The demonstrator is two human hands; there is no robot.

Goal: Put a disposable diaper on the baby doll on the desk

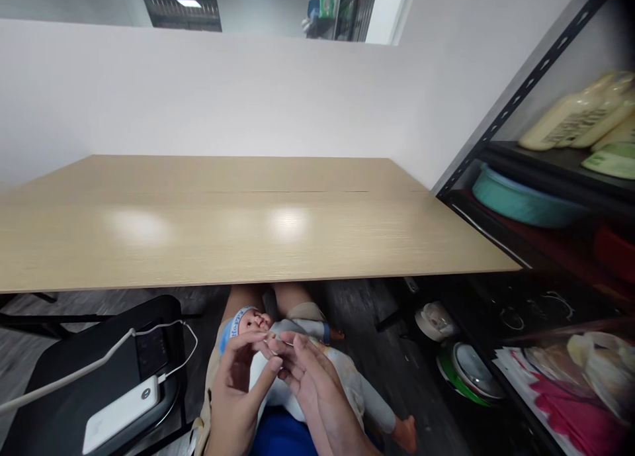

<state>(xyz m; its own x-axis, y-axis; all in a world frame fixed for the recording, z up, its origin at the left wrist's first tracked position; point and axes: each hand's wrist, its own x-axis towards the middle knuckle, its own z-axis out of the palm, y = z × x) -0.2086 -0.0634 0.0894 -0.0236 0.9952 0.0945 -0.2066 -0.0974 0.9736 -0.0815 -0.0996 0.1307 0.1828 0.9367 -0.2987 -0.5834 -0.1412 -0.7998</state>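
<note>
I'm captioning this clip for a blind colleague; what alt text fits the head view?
The left hand and right hand meet at the chest of a baby doll lying on the person's lap, below a wooden table. A white power bank lies on a black chair at left; a black shelf stands at right.

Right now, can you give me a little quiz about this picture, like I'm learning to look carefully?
1. True or false: the doll lies on the table.
2. What lies on the black chair? A a white power bank, B a cup, C a book.
3. Fill in: the doll is touched by ____ of the person's hands.
Key: 1 false, it lies on the person's lap, below the table edge. 2 A. 3 both, the left hand and the right hand.
</note>
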